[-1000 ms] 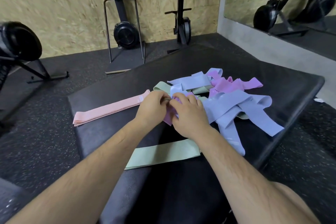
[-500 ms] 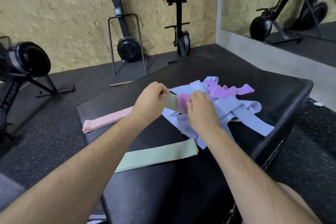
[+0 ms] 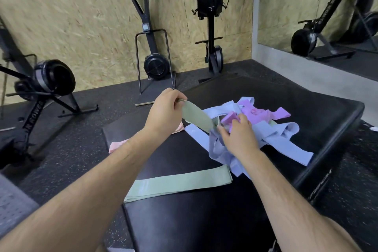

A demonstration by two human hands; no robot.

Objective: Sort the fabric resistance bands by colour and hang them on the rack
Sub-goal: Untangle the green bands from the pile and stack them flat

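A tangled pile of fabric bands, light blue [image 3: 272, 141] and purple [image 3: 257, 111], lies on a black padded box [image 3: 204, 221]. My left hand [image 3: 165, 110] pinches one end of a green band [image 3: 197, 117] and holds it up, stretched toward the pile. My right hand [image 3: 238, 136] is on the pile, its fingers curled round the band's other end beside a purple band. A second green band [image 3: 180, 183] lies flat near me. A pink band [image 3: 118, 144] lies flat at the left, partly hidden by my left arm. No rack is in view.
Black rowing machines stand upright against the chipboard wall [image 3: 155, 53] and at the left [image 3: 41, 86]. A wall mirror [image 3: 327, 6] is at the right. Speckled rubber floor [image 3: 71, 145] surrounds the box, whose right edge [image 3: 327, 159] drops off close to the pile.
My left hand has lifted up and to the left, drawing a green band out of the pile. My right hand stays on the pile. The camera has tilted up.
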